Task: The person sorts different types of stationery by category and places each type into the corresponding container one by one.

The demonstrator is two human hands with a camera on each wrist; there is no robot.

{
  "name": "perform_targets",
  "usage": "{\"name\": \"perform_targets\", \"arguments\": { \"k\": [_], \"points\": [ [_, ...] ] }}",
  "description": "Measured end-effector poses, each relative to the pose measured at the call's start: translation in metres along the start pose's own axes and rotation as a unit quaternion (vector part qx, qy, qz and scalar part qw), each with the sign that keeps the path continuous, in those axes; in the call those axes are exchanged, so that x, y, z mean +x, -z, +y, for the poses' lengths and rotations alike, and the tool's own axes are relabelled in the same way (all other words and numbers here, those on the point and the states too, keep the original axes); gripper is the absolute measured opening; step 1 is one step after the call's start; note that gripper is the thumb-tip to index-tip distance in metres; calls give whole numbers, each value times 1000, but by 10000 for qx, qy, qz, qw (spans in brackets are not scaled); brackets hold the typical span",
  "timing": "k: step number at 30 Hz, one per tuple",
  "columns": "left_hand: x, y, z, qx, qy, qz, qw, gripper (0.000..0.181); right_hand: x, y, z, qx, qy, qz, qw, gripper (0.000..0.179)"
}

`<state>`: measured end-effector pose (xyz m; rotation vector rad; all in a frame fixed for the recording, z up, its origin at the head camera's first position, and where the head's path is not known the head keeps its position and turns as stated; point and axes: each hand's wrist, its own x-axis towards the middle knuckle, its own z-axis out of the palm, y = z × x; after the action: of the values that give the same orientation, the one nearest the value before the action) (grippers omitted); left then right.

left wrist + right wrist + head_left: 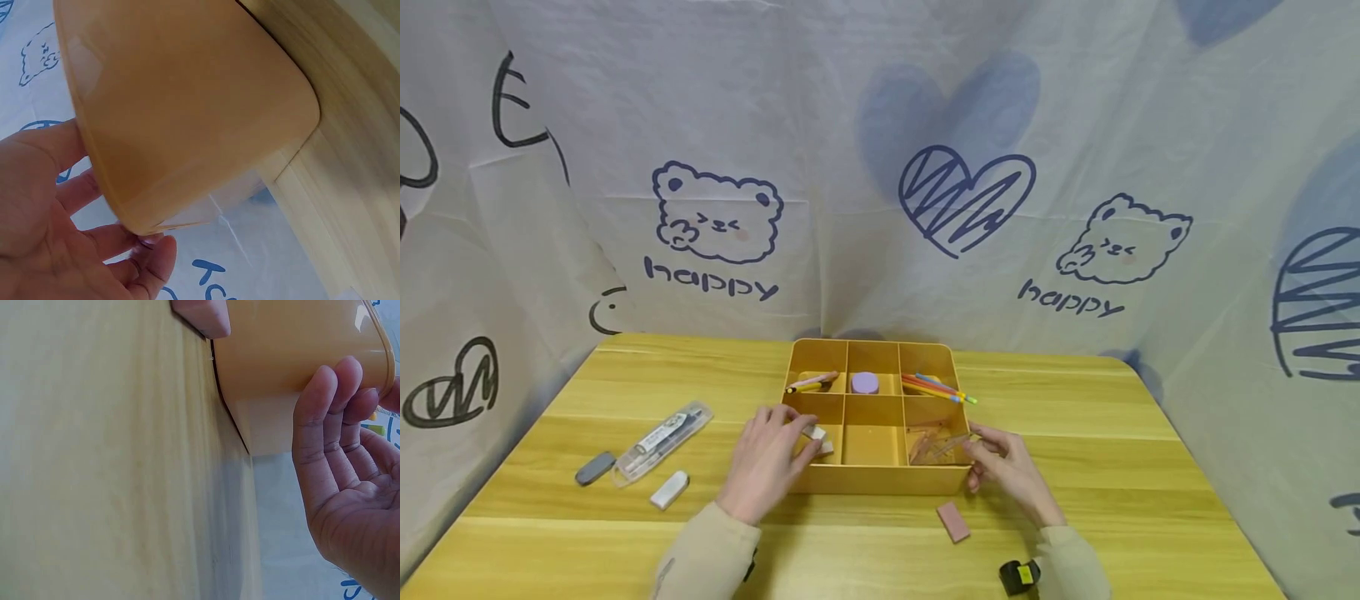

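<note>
A yellow-orange organizer box (874,479) with several compartments stands on the table. Over its front left compartment, my left hand (767,462) pinches a small white eraser (815,432) between thumb and fingers. Another white block (827,447) shows just below it. At the front right corner, my right hand (1011,471) grips the box wall. In the right wrist view, its fingertips (322,381) press the outer wall near the rim. Clear plastic rulers (936,442) lie in the compartment beside that hand. The left wrist view hides whatever the left fingertips hold.
Back compartments hold pencils (812,382), a round purple item (865,383) and coloured pencils (936,387) jutting past the rim. A pink eraser (953,522) lies in front. On the left lie a clear pencil case (662,442), a grey oval item (595,468) and a white one (669,489).
</note>
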<state>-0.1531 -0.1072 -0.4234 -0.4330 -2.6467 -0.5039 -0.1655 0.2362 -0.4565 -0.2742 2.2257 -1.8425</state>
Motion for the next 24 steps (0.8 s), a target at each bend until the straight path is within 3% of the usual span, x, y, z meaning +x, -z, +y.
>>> {"name": "perform_targets", "arguments": {
  "k": [9, 12, 17, 20, 24],
  "points": [
    [7, -2, 3, -21, 316, -284, 9991, 24, 0, 0, 1, -29, 26, 68, 10000, 64],
    [5, 0, 7, -6, 299, -71, 9995, 26, 1, 0, 0, -12, 26, 57, 10000, 65],
    [-2, 2, 28, -276, -86, 475, 9985, 25, 1, 0, -1, -4, 14, 33, 10000, 66],
    [-8, -1, 49, -693, -408, 283, 9964, 24, 0, 1, 0, 4, 17, 52, 10000, 66],
    [-17, -7, 76, -1042, -869, -227, 9905, 26, 1, 1, 1, 8, -5, 63, 10000, 66]
  ]
}}
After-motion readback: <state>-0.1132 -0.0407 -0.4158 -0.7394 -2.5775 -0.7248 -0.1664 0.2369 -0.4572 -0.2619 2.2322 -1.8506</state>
